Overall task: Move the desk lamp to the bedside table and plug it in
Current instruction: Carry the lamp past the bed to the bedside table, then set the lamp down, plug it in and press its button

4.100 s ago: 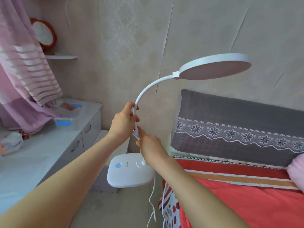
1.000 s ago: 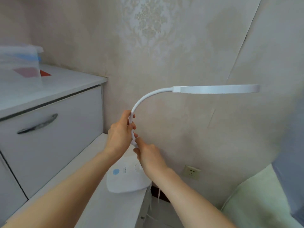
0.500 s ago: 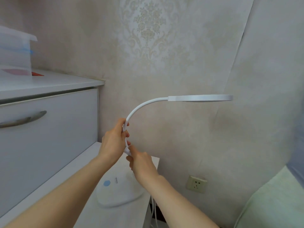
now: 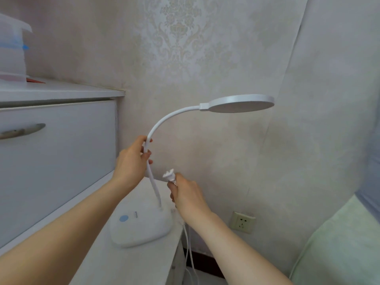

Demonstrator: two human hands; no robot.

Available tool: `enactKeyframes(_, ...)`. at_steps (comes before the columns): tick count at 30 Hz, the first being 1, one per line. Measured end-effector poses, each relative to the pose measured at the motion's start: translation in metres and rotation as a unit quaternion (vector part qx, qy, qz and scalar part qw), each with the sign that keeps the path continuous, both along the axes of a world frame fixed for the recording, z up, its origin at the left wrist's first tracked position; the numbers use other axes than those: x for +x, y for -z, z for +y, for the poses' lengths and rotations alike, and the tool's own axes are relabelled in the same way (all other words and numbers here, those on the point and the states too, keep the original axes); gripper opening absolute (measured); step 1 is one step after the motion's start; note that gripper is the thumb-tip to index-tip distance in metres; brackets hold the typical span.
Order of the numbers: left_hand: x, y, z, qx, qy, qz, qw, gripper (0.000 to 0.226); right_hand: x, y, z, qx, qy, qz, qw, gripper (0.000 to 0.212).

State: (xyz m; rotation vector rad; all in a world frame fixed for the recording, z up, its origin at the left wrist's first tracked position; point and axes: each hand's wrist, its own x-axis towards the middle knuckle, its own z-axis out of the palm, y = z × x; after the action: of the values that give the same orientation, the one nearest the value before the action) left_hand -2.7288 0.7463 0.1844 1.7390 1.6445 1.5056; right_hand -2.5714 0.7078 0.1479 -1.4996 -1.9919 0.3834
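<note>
Your left hand (image 4: 131, 161) is clamped round the white bendy neck of the round-headed desk lamp (image 4: 141, 227), whose base sits on the low white bedside desk (image 4: 127, 264); your right hand (image 4: 188, 195) pinches the white plug (image 4: 169, 175). Placing looks done; the beige wall socket (image 4: 242, 222) below waits empty

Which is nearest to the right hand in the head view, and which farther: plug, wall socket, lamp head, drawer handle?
From the right hand:
1. Plug, held in its fingers.
2. Wall socket, low on the wall to its right.
3. Lamp head, above and right.
4. Drawer handle, far left.
</note>
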Motion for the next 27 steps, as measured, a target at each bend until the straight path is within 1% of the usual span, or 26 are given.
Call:
enactKeyframes(2, 0.006, 0.004, -0.002, 0.004, -0.010, -0.006, 1.000, 0.032, 0.020, 0.001, -0.007, -0.019, 0.020, 0.057, 0.998, 0.017)
enactKeyframes(3, 0.007, 0.006, -0.003, 0.005, -0.013, -0.013, 1.000, 0.035, 0.029, 0.002, -0.009, -0.017, 0.031, 0.068, 0.997, 0.017)
enactKeyframes(6, 0.008, 0.012, -0.008, 0.005, -0.013, -0.021, 1.000, 0.043, 0.059, 0.007, -0.011, 0.008, 0.072, 0.039, 0.997, 0.020)
enactKeyframes(7, 0.008, 0.014, -0.011, -0.005, -0.016, -0.013, 1.000, 0.049, 0.068, 0.009, -0.012, 0.008, 0.076, 0.044, 0.996, 0.021)
enactKeyframes(8, 0.007, 0.017, -0.014, -0.025, -0.016, 0.000, 1.000, 0.054, 0.075, 0.011, -0.013, 0.003, 0.074, 0.053, 0.996, 0.021)
enactKeyframes(10, 0.003, 0.026, -0.023, -0.111, 0.021, 0.025, 0.993, 0.063, 0.085, 0.014, -0.017, -0.012, 0.069, 0.057, 0.996, 0.021)
enactKeyframes(11, 0.000, 0.032, -0.028, -0.172, 0.060, 0.055, 0.982, 0.063, 0.088, 0.014, -0.020, -0.019, 0.065, 0.056, 0.996, 0.022)
enactKeyframes(12, -0.002, 0.037, -0.035, -0.238, 0.098, 0.106, 0.961, 0.065, 0.090, 0.015, -0.022, -0.026, 0.061, 0.062, 0.996, 0.024)
enactKeyframes(13, -0.006, 0.042, -0.040, -0.296, 0.123, 0.167, 0.932, 0.071, 0.090, 0.015, -0.024, -0.031, 0.057, 0.069, 0.996, 0.026)
enactKeyframes(15, -0.011, 0.050, -0.048, -0.362, 0.147, 0.268, 0.881, 0.083, 0.088, 0.016, -0.025, -0.023, 0.050, 0.079, 0.995, 0.026)
enactKeyframes(16, -0.011, 0.052, -0.049, -0.372, 0.156, 0.299, 0.865, 0.087, 0.088, 0.016, -0.026, -0.007, 0.047, 0.074, 0.996, 0.025)
enactKeyframes(18, -0.010, 0.053, -0.048, -0.364, 0.169, 0.326, 0.856, 0.089, 0.086, 0.018, -0.029, 0.023, 0.036, 0.061, 0.997, 0.022)
enactKeyframes(22, -0.007, 0.058, -0.047, -0.343, 0.178, 0.307, 0.870, 0.086, 0.086, 0.027, -0.028, 0.041, 0.049, 0.080, 0.995, 0.021)
enactKeyframes(25, -0.004, 0.067, -0.048, -0.326, 0.151, 0.314, 0.879, 0.091, 0.088, 0.035, -0.026, 0.041, 0.075, 0.087, 0.993, 0.019)
enactKeyframes(27, -0.001, 0.072, -0.047, -0.325, 0.128, 0.324, 0.879, 0.094, 0.087, 0.041, -0.024, 0.038, 0.093, 0.089, 0.991, 0.020)
